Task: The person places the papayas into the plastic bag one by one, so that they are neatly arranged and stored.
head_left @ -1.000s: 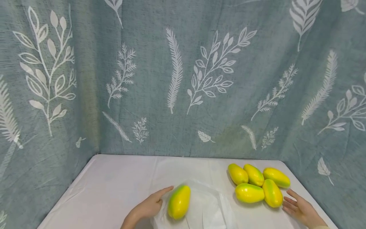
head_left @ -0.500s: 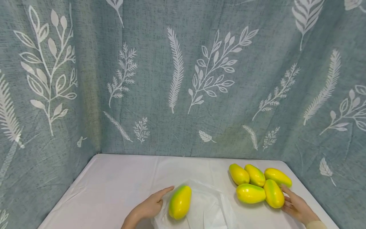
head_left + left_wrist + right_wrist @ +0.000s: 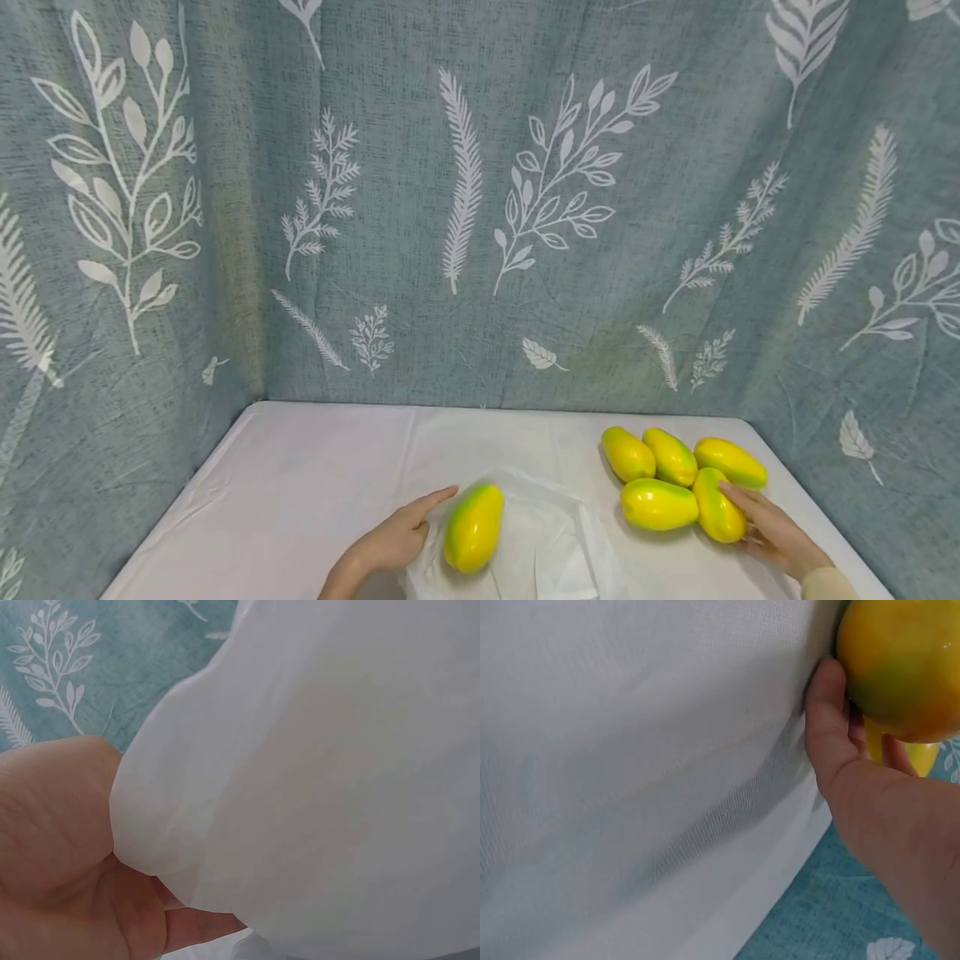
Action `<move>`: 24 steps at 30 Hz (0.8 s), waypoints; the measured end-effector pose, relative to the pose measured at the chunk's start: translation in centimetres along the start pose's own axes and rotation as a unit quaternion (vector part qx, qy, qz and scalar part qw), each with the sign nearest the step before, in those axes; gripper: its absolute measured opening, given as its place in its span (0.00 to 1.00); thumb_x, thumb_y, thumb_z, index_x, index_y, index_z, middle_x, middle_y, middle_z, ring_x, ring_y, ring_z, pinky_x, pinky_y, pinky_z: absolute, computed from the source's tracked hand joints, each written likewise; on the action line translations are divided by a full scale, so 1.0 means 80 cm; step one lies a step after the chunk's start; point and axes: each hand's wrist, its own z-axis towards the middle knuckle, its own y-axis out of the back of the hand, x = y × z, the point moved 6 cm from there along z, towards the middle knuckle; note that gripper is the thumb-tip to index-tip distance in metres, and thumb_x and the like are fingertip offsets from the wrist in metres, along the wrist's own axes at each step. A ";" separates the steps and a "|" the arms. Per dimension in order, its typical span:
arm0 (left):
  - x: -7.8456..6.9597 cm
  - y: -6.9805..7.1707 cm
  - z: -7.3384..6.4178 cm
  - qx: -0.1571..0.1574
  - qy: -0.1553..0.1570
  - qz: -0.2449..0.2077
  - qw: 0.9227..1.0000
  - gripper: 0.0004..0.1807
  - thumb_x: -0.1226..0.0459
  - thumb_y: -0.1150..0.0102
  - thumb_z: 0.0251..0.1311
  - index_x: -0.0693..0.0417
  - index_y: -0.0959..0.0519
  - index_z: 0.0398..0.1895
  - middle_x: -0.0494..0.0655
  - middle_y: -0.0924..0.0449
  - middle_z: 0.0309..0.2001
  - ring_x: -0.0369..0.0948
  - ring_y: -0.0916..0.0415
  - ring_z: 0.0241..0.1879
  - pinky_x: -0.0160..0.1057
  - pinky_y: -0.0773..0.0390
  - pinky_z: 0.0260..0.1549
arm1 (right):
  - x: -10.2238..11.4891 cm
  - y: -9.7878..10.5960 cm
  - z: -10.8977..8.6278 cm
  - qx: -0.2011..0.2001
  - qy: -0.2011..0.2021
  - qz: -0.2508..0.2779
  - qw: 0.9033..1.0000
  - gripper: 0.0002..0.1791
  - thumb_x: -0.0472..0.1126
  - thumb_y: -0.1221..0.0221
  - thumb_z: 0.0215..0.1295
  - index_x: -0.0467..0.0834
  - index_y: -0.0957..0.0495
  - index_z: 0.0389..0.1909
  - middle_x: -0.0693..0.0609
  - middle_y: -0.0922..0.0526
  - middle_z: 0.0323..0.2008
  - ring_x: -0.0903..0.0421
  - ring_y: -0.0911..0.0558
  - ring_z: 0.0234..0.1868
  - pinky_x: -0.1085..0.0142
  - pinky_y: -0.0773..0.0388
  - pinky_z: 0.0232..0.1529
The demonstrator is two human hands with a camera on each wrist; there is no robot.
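Two hands: we see both low on the white tabletop (image 3: 300, 475).
Left hand (image 3: 390, 542): pinches the thin white bag (image 3: 547, 542), beside the lone papaya (image 3: 472, 527) lying on it.
Right hand (image 3: 772, 533): grip curls onto the nearest papaya (image 3: 718, 504) of five; contact looks light, though the wrist view is partial.
Handling: smooth, rounded, probably slippery; we'd wrap its middle.
Behind: leaf-print curtain (image 3: 480, 208).
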 end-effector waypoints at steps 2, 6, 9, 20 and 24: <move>0.000 0.000 0.000 0.000 0.000 0.000 1.000 0.29 0.81 0.69 0.61 0.69 0.41 0.68 0.67 0.43 0.67 0.64 0.49 0.67 0.65 0.47 0.61 | 0.000 0.000 -0.001 0.001 -0.001 0.002 1.000 0.53 0.63 0.56 0.70 0.23 0.69 0.68 0.23 0.58 0.63 0.31 0.44 0.60 0.48 0.29 0.55; 0.000 0.000 0.000 0.001 0.000 0.002 1.000 0.29 0.81 0.68 0.61 0.69 0.41 0.68 0.67 0.43 0.67 0.64 0.48 0.67 0.65 0.47 0.62 | -0.001 -0.001 -0.002 0.003 -0.001 0.010 1.000 0.51 0.61 0.55 0.70 0.24 0.67 0.68 0.24 0.59 0.63 0.30 0.49 0.62 0.45 0.31 0.57; 0.000 0.000 0.000 0.004 -0.001 0.002 1.000 0.29 0.81 0.69 0.61 0.69 0.41 0.68 0.67 0.43 0.67 0.64 0.49 0.67 0.65 0.47 0.61 | -0.002 0.000 -0.004 0.004 0.001 0.017 1.000 0.50 0.60 0.55 0.71 0.25 0.66 0.69 0.24 0.60 0.64 0.30 0.51 0.63 0.45 0.31 0.57; 0.001 0.000 -0.001 0.005 0.003 -0.003 1.000 0.29 0.81 0.69 0.61 0.69 0.42 0.69 0.67 0.44 0.68 0.64 0.49 0.67 0.65 0.47 0.62 | -0.009 0.012 -0.014 0.009 0.027 0.035 0.999 0.41 0.51 0.54 0.74 0.29 0.62 0.71 0.26 0.68 0.68 0.29 0.55 0.65 0.45 0.33 0.59; 0.003 0.001 0.000 0.003 0.004 -0.005 1.000 0.30 0.81 0.69 0.61 0.69 0.42 0.69 0.67 0.44 0.68 0.64 0.50 0.67 0.65 0.48 0.62 | -0.009 0.019 -0.022 0.020 0.047 0.019 0.999 0.35 0.46 0.55 0.75 0.28 0.56 0.70 0.25 0.63 0.66 0.33 0.47 0.62 0.54 0.27 0.54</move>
